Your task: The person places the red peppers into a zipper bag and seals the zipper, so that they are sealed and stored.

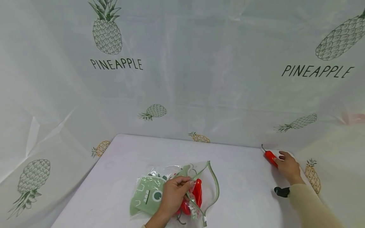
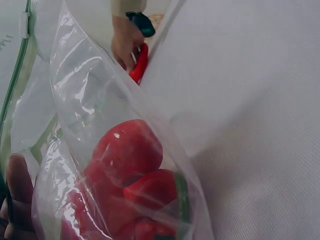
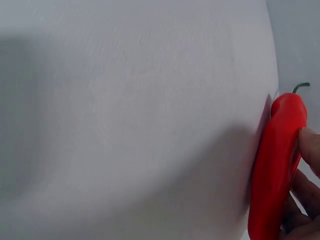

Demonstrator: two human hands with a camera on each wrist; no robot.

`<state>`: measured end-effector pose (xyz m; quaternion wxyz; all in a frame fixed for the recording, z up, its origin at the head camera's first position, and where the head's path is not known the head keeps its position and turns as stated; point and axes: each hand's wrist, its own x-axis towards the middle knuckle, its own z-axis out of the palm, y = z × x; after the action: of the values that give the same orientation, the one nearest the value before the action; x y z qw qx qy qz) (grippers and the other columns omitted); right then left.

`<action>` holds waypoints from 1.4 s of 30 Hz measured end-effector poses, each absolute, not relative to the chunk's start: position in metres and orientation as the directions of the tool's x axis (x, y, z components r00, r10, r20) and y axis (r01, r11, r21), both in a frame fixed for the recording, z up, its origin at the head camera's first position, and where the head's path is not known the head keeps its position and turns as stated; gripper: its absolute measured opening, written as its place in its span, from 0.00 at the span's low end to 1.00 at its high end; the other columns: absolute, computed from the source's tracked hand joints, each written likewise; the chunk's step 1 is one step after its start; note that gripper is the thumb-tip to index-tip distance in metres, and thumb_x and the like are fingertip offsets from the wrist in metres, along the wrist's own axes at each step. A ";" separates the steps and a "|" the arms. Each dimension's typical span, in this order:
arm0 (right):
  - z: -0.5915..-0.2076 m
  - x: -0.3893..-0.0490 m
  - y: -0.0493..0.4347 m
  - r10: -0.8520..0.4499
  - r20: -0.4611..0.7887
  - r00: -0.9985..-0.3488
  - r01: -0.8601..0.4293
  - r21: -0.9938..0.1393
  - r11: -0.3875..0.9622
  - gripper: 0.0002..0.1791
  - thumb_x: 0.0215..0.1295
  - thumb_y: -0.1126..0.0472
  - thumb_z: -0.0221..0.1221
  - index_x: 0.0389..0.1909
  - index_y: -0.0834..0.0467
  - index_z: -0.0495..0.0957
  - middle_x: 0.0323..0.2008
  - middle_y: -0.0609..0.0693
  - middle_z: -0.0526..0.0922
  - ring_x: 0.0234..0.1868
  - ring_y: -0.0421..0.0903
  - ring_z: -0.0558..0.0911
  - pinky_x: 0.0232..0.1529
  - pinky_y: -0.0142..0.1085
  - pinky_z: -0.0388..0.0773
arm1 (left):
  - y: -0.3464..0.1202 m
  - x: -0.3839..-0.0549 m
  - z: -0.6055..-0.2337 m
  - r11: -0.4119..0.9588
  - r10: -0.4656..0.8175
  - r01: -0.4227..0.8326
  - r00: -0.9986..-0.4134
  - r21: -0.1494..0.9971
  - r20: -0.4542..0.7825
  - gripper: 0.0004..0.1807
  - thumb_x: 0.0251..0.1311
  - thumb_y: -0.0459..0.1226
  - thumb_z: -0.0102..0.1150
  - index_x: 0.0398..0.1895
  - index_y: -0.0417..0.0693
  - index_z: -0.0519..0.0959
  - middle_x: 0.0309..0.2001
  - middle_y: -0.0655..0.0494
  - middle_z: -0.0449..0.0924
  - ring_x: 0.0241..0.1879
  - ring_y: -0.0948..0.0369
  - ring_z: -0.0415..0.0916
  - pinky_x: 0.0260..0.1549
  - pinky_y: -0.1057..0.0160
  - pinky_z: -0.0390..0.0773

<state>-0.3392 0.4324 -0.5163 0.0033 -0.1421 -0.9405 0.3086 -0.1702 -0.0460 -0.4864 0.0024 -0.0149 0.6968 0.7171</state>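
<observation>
At the far right corner of the table, my right hand (image 1: pixel 289 167) grips a red chili pepper (image 1: pixel 270 157) with a thin dark stem. In the right wrist view the thumb and fingers (image 3: pixel 311 150) close on one side of this pepper (image 3: pixel 277 165). My left hand (image 1: pixel 173 196) pinches the green-edged mouth of a clear zip bag (image 1: pixel 216 186) with a green one-eyed monster print. The bag's mouth gapes toward the right. Inside it lie several red peppers (image 1: pixel 197 193), also visible through the plastic in the left wrist view.
The white table (image 1: pixel 236 190) meets a hanging sheet (image 1: pixel 199 79) printed with pineapples at the back and sides. A dark band (image 1: pixel 281 192) is on the right wrist. The table's right edge runs close by the right hand.
</observation>
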 end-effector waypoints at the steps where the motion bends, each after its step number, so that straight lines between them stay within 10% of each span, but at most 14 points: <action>1: -0.516 -0.339 0.431 0.266 -0.078 -0.961 0.260 -0.580 0.772 0.36 0.80 0.56 0.52 0.78 0.71 0.54 0.69 0.79 0.66 0.66 0.77 0.69 0.65 0.69 0.70 | -0.046 -0.170 -0.486 -0.029 -0.018 -0.022 -1.000 0.999 -0.022 0.12 0.65 0.37 0.73 0.47 0.38 0.88 0.30 0.43 0.85 0.18 0.63 0.80 0.18 0.70 0.82; 17: -0.511 -0.317 0.420 0.101 -0.201 -0.974 0.217 -0.717 0.662 0.50 0.75 0.55 0.60 0.83 0.66 0.38 0.70 0.82 0.57 0.65 0.79 0.66 0.53 0.57 0.87 | -0.047 -0.166 -0.489 0.051 -0.024 -0.018 -1.000 0.999 -0.017 0.12 0.64 0.40 0.73 0.46 0.43 0.89 0.29 0.52 0.86 0.16 0.63 0.78 0.18 0.68 0.82; 42: -0.505 -0.264 0.370 0.119 -0.078 -0.990 0.133 -0.802 0.582 0.41 0.78 0.53 0.61 0.82 0.63 0.54 0.71 0.78 0.65 0.65 0.76 0.74 0.41 0.47 0.91 | -0.041 -0.163 -0.488 0.074 -0.023 0.018 -1.000 0.997 0.020 0.09 0.65 0.39 0.73 0.43 0.45 0.90 0.27 0.53 0.85 0.15 0.63 0.77 0.16 0.67 0.82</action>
<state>-0.2642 0.3695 -0.5049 -0.0076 -0.0709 -0.8895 0.4514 -0.1630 -0.0411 -0.4878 -0.0150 -0.0016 0.7326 0.6805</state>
